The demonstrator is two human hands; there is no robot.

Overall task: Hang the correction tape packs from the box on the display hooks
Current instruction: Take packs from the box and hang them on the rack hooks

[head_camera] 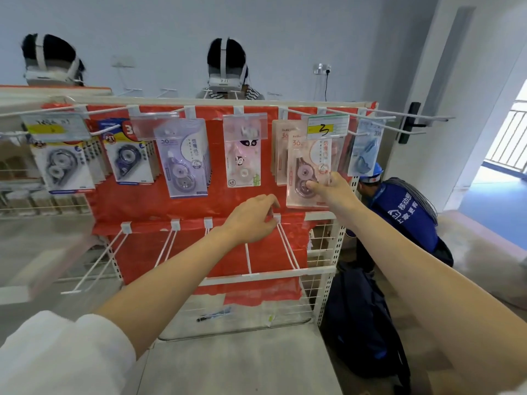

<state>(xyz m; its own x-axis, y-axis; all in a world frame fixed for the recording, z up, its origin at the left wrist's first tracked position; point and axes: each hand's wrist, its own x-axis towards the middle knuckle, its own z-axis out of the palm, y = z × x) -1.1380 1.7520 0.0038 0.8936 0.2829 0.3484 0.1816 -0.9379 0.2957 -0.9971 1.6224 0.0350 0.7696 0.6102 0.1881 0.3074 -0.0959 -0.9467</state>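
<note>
Pinching a pink pack (pixel 310 172) on its hook, right hand (pixel 328 192) raised.

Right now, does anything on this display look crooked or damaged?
Yes. The pink correction tape pack, pinched by the right hand, hangs tilted. The red backing sheet is torn and ragged along its lower edge.

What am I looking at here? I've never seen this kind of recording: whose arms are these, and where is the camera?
The one picture comes from a camera worn on a person's head, looking forward and down, so the arms are that person's own. They face a red display rack with white hooks. The right hand pinches a pink pack of correction tape hanging under the price tag marked 3. The left hand touches a bare lower hook. Other packs already hang along the top row.
</note>
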